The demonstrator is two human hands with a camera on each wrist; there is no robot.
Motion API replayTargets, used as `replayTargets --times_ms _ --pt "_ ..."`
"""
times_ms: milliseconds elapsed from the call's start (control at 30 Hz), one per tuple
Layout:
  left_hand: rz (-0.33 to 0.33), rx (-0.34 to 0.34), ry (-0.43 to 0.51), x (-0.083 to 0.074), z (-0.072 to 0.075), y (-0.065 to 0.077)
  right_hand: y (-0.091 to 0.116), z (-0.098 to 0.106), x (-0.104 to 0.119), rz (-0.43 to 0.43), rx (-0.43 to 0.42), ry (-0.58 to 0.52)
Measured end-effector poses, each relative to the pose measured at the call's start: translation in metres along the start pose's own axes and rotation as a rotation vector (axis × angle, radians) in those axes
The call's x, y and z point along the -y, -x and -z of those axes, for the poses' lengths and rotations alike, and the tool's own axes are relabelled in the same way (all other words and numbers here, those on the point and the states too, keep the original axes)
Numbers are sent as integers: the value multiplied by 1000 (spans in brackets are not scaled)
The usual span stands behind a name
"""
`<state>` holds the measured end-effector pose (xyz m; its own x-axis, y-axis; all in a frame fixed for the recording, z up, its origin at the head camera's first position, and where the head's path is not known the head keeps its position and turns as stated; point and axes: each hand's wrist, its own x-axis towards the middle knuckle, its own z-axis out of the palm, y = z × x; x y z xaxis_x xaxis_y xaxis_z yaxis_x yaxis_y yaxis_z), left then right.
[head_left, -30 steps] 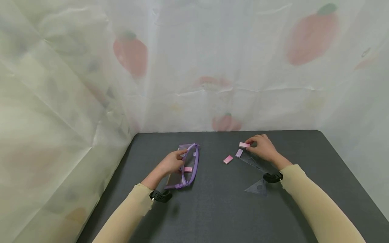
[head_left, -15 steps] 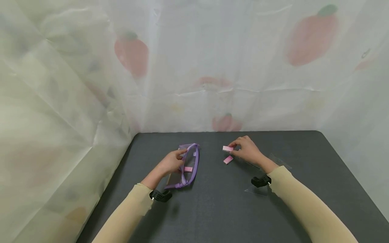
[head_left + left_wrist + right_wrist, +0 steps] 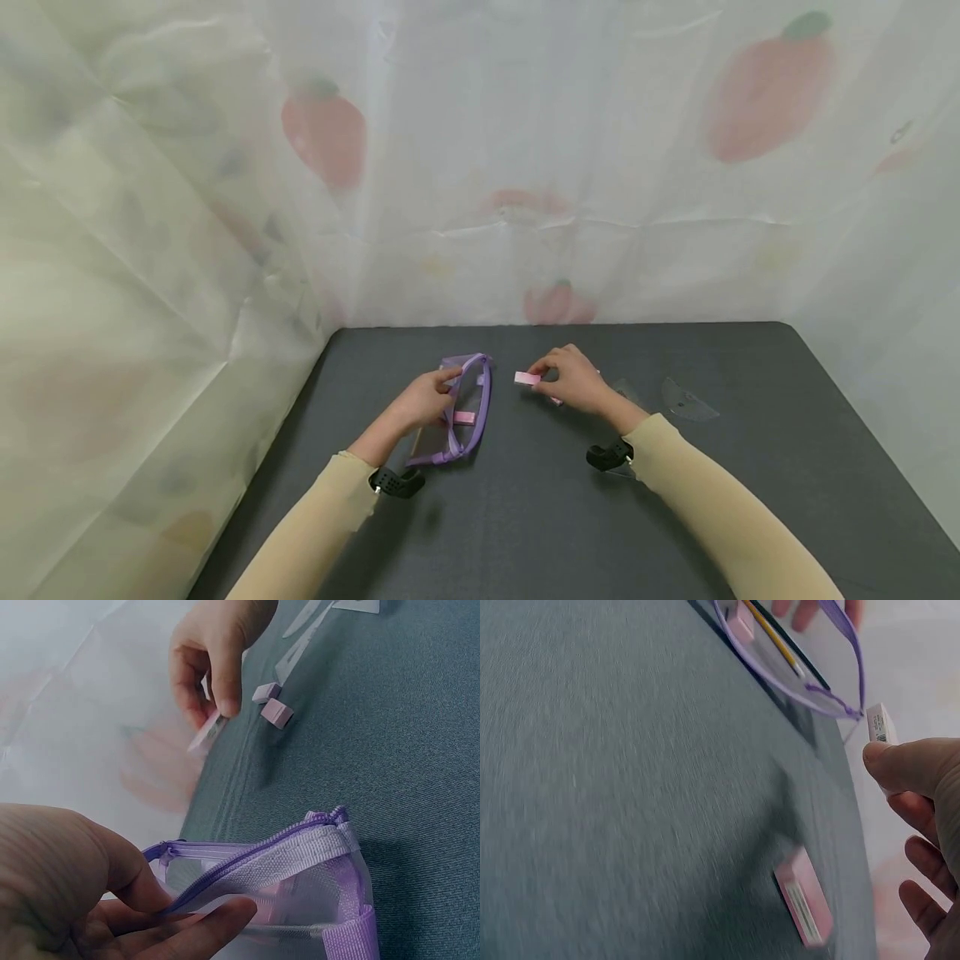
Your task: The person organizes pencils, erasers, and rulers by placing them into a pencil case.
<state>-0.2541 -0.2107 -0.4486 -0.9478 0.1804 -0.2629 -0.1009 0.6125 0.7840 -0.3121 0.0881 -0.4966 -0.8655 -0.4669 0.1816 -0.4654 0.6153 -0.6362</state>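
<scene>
The eraser [image 3: 527, 378] is in the air above the table [image 3: 510, 533], to the right of the pouch [image 3: 487, 396] and apart from it, its free end pointing at the pouch. The right hand [image 3: 573, 379] pinches it by one end between thumb and fingertips, so much of its length sticks out unsupported; a knock on that free end could, I judge, twist it loose or drop it short. The left hand [image 3: 420, 404] grips the pouch's near edge, thumb and fingers closed about the zip [image 3: 255, 851], and the mouth gapes between that edge and the opposite one. The walls look soft and clear, so if this hold slackened, the mouth would probably sag and the eraser could catch on the zip. Inside lie another pink eraser [image 3: 463, 417] and two pencils, one yellow [image 3: 776, 637] and one dark [image 3: 801, 651]; an eraser let go carelessly might land across them and leave a bulge under the zip. Outside, a pink box-like eraser [image 3: 277, 713] and a lilac one [image 3: 266, 693] lie close together on the table, where a low sleeve or wrist could sweep them aside. Farther right, the protractor [image 3: 686, 402] is so clear against the dark surface that it could easily be overlooked.
</scene>
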Motion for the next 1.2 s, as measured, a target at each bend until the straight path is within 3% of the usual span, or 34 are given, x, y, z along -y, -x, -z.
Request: replayTargets --times_ms 267,700,1200 --pt "-5 0 3 0 0 0 -15 -28 18 48 -17 37" --pt "-15 8 11 1 -2 -2 -32 -67 38 53 -7 104" --pt "-7 11 19 -1 -2 -1 -39 -88 46 59 2 188"
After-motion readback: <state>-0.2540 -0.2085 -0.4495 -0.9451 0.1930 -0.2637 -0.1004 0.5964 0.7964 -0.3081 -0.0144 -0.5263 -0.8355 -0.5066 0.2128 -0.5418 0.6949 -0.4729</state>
